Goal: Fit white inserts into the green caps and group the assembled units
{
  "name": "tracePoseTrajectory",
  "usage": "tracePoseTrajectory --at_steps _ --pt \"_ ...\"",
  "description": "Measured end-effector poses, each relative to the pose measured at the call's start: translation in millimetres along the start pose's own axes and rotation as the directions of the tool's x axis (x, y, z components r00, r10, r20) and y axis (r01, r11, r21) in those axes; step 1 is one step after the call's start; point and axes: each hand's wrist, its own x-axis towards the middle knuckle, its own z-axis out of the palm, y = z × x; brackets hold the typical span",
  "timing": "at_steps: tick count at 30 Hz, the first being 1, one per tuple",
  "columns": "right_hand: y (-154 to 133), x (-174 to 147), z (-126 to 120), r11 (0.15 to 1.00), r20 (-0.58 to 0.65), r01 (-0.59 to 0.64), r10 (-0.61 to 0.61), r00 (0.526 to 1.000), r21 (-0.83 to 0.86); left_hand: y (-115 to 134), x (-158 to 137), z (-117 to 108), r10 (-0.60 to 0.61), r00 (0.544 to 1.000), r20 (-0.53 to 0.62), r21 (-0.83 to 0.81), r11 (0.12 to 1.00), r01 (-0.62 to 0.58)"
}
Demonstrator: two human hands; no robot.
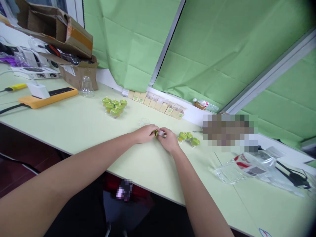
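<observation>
My left hand (145, 134) and my right hand (169, 140) meet above the middle of the table. Pinched in the left fingers is a green lid (155, 132). The right fingers grip a small clear container (161, 133) right beside it; whether lid and container touch is too small to tell. Just behind my left hand lies a clear plastic piece (144, 121). Several small clear containers with green lids (115, 112) stand grouped to the left. To the right of my right hand is a smaller group of green-lidded containers (189, 136).
A row of small tan cartons (159, 104) runs along the wall. At left are a yellow power strip (53, 98), a clear plastic bottle top (86, 87) and cardboard boxes (79, 74). To the right lie a large clear bottle (237, 171) and a small bottle (206, 104).
</observation>
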Motion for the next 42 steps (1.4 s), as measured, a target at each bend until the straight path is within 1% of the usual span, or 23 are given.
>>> tracePoseTrajectory --at_steps 11,15,19,22,24,25,27,28,31,32,34,36,38,40,42 --pt "0.3 0.0 0.1 1.0 0.011 -0.001 0.001 1.0 -0.005 -2.0 0.1 1.1 0.0 1.0 -0.005 -0.015 1.0 0.0" --pt "1.4 -0.1 0.0 0.999 0.0 -0.013 0.013 1.0 -0.033 -0.8 0.4 0.8 -0.01 1.0 -0.027 -0.048 0.999 0.009" --pt "5.2 -0.8 0.3 0.993 -0.037 -0.042 0.038 0.999 -0.114 -0.2 1.6 0.2 -0.051 0.997 -0.065 -0.122 0.992 0.042" --pt "5.3 -1.8 -1.0 0.988 -0.072 0.011 -0.023 0.997 -0.153 -1.0 3.7 1.2 -0.141 0.986 -0.088 -0.217 0.969 0.119" --pt "1.0 -2.5 -3.3 0.987 -0.146 0.069 -0.09 0.985 -0.143 -1.3 5.6 2.6 -0.228 0.97 -0.079 -0.323 0.927 0.191" --pt "-2.7 -2.8 -4.6 0.986 -0.197 0.104 -0.128 0.972 -0.127 -1.2 6.7 3.3 -0.269 0.961 -0.069 -0.385 0.895 0.223" --pt "-11.9 -3.4 -6.6 0.98 -0.291 0.185 -0.198 0.936 -0.072 -0.6 8.8 4.2 -0.325 0.944 -0.05 -0.505 0.824 0.257" --pt "-16.6 -3.7 -6.9 0.974 -0.313 0.223 -0.224 0.923 -0.039 0.0 9.7 4.4 -0.339 0.94 -0.042 -0.557 0.789 0.26" --pt "-27.2 -4.6 -4.5 0.959 -0.286 0.284 -0.269 0.92 0.01 2.8 11.2 3.7 -0.356 0.935 -0.004 -0.685 0.682 0.257" --pt "-29.0 -4.8 -3.1 0.956 -0.275 0.294 -0.282 0.919 0.003 3.8 11.5 3.4 -0.358 0.934 0.015 -0.717 0.647 0.259" --pt "-30.3 -5.2 -1.0 0.951 -0.295 0.309 -0.301 0.907 -0.021 5.6 11.9 2.9 -0.367 0.93 0.032 -0.755 0.601 0.263" --pt "-30.2 -5.8 -0.6 0.944 -0.33 0.327 -0.321 0.888 -0.039 6.9 12.3 3.1 -0.38 0.925 0.021 -0.756 0.599 0.263" --pt "-30.7 -6.6 -1.6 0.936 -0.321 0.34 -0.349 0.88 -0.087 7.8 12.6 3.5 -0.395 0.919 0.014 -0.743 0.611 0.274" --pt "-32.3 -7.7 -3.1 0.921 -0.265 0.348 -0.385 0.884 -0.176 8.7 12.2 3.6 -0.396 0.918 0.017 -0.712 0.64 0.289" --pt "-34.8 -8.8 -4.1 0.89 -0.182 0.356 -0.415 0.891 -0.283 9.8 11.2 3.7 -0.356 0.934 -0.003 -0.637 0.721 0.272"
